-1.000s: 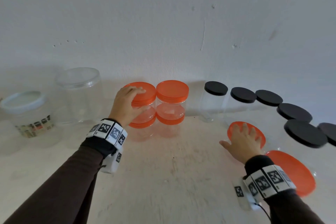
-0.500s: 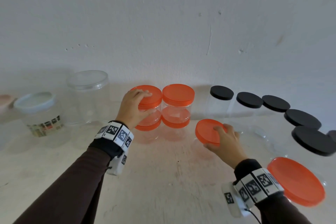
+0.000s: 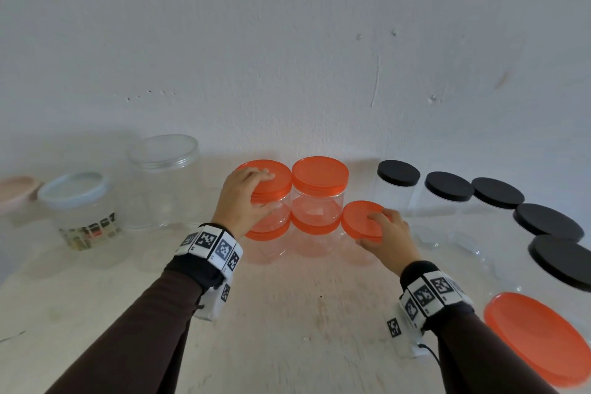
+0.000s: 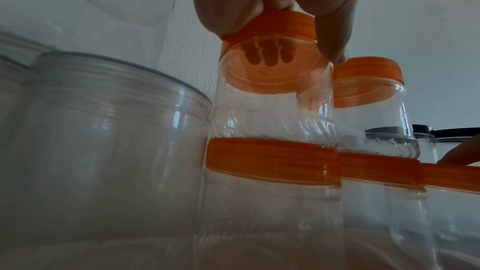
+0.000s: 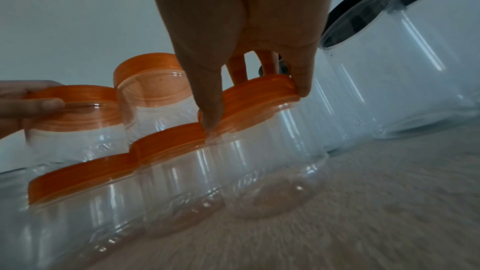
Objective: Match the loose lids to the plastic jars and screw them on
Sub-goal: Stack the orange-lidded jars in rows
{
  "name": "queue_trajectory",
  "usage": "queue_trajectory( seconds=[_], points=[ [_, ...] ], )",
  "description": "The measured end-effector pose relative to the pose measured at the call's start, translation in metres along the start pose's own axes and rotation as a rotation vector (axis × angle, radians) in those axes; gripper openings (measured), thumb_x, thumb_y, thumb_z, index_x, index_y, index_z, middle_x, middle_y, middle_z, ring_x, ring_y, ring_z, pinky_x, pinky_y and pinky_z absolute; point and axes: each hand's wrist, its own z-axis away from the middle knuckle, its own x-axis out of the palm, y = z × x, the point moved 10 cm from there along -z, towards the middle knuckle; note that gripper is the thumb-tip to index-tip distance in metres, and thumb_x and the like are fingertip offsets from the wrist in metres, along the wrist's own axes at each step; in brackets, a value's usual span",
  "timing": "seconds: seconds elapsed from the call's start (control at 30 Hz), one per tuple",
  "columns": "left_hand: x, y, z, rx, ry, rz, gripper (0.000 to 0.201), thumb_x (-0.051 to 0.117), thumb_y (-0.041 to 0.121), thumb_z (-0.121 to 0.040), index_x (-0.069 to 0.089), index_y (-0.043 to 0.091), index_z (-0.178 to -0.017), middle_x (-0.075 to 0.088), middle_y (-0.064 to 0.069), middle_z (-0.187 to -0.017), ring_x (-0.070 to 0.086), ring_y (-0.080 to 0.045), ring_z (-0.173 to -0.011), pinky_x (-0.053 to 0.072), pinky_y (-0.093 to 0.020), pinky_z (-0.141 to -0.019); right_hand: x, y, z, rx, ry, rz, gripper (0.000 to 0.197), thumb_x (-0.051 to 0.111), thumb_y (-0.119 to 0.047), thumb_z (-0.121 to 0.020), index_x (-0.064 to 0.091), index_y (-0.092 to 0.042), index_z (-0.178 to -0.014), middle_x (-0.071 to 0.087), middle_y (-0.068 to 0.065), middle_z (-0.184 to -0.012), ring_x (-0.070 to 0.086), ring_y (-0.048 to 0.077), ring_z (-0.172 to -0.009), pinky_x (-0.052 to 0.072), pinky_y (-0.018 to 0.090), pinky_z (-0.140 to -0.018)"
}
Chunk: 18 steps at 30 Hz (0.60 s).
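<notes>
Two stacks of clear jars with orange lids stand by the wall. My left hand [image 3: 265, 190] grips the lid of the upper left jar [image 3: 275, 174], fingers on top and thumb on the rim; the left wrist view shows the same lid [image 4: 270, 28] under the left hand [image 4: 298, 28]. The upper right jar [image 3: 319, 174] stands untouched. My right hand [image 3: 371, 230] pinches the rim of a third orange-lidded jar [image 3: 359, 217], just right of the stacks. In the right wrist view that jar's lid [image 5: 259, 98] sits between thumb and fingers of the right hand [image 5: 257, 108] and looks tilted.
Several clear jars with black lids [image 3: 398, 173] curve along the right side. A large orange-lidded jar [image 3: 537, 336] stands at the near right. At the left are a big clear-lidded jar [image 3: 163, 150], a blue-rimmed labelled jar [image 3: 75, 192] and a pink lid [image 3: 16, 192]. The table [image 3: 287, 313] lies between my arms.
My right hand took hold of the orange-lidded jar at the right and carried it left to beside the stacks. The left hand stayed on the upper left jar's lid.
</notes>
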Motion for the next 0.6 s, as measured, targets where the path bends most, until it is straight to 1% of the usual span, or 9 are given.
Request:
queue_trajectory(
  seconds=[0.03, 0.07, 0.2, 0.3, 0.37, 0.43, 0.6],
  points=[
    [0.0, 0.0, 0.0, 0.002, -0.002, 0.003, 0.063, 0.065, 0.053, -0.066, 0.061, 0.013, -0.115, 0.049, 0.011, -0.116, 0.039, -0.013, -0.115, 0.023, -0.028, -0.102, 0.0, 0.0, -0.002, 0.001, 0.005, 0.004, 0.058, 0.065, -0.03, -0.084, 0.042, -0.015, -0.135, 0.027, 0.009, -0.145, 0.028, 0.031, -0.129, 0.031, 0.04, -0.105],
    [0.001, 0.0, 0.0, 0.004, -0.002, 0.004, 0.065, 0.06, 0.056, -0.065, 0.061, 0.014, -0.115, 0.048, 0.012, -0.116, 0.038, -0.012, -0.115, 0.023, -0.028, -0.102, 0.001, 0.0, -0.003, 0.003, 0.008, 0.009, 0.057, 0.065, -0.03, -0.085, 0.041, -0.015, -0.135, 0.026, 0.009, -0.146, 0.027, 0.031, -0.129, 0.03, 0.04, -0.105],
    [0.002, 0.0, -0.001, 0.022, 0.004, 0.004, 0.065, 0.06, 0.056, -0.065, 0.061, 0.014, -0.114, 0.049, 0.012, -0.115, 0.04, -0.012, -0.114, 0.025, -0.03, -0.102, 0.002, 0.001, -0.009, 0.008, 0.018, 0.016, 0.057, 0.064, -0.03, -0.085, 0.041, -0.015, -0.135, 0.026, 0.01, -0.146, 0.026, 0.032, -0.129, 0.031, 0.042, -0.105],
    [0.001, 0.0, -0.001, 0.022, 0.009, 0.009, 0.062, 0.064, 0.052, -0.065, 0.061, 0.013, -0.114, 0.049, 0.011, -0.115, 0.041, -0.013, -0.114, 0.027, -0.033, -0.103, 0.003, 0.001, -0.014, 0.006, 0.023, 0.007, 0.057, 0.065, -0.03, -0.085, 0.042, -0.015, -0.134, 0.027, 0.01, -0.145, 0.027, 0.032, -0.129, 0.031, 0.042, -0.105],
    [0.001, 0.0, 0.0, 0.021, 0.006, 0.01, 0.066, 0.057, 0.058, -0.066, 0.061, 0.014, -0.115, 0.049, 0.012, -0.116, 0.038, -0.01, -0.114, 0.025, -0.031, -0.102, 0.003, 0.001, -0.017, 0.005, 0.025, -0.002, 0.056, 0.065, -0.03, -0.084, 0.043, -0.014, -0.134, 0.027, 0.01, -0.145, 0.027, 0.033, -0.129, 0.032, 0.043, -0.105],
    [0.001, 0.0, 0.0, 0.024, 0.006, 0.009, 0.067, 0.053, 0.059, -0.066, 0.061, 0.014, -0.115, 0.049, 0.012, -0.116, 0.037, -0.008, -0.114, 0.022, -0.028, -0.102, 0.003, 0.001, -0.02, 0.008, 0.025, -0.001, 0.056, 0.065, -0.03, -0.084, 0.043, -0.014, -0.134, 0.027, 0.011, -0.145, 0.027, 0.033, -0.129, 0.032, 0.042, -0.104],
    [0.002, 0.0, -0.001, 0.027, 0.006, 0.005, 0.066, 0.053, 0.059, -0.066, 0.061, 0.014, -0.114, 0.049, 0.012, -0.116, 0.038, -0.009, -0.113, 0.024, -0.03, -0.102, 0.004, -0.001, -0.026, 0.01, 0.04, 0.003, 0.056, 0.064, -0.031, -0.085, 0.043, -0.014, -0.134, 0.027, 0.011, -0.145, 0.028, 0.034, -0.128, 0.033, 0.043, -0.104]
  ],
)
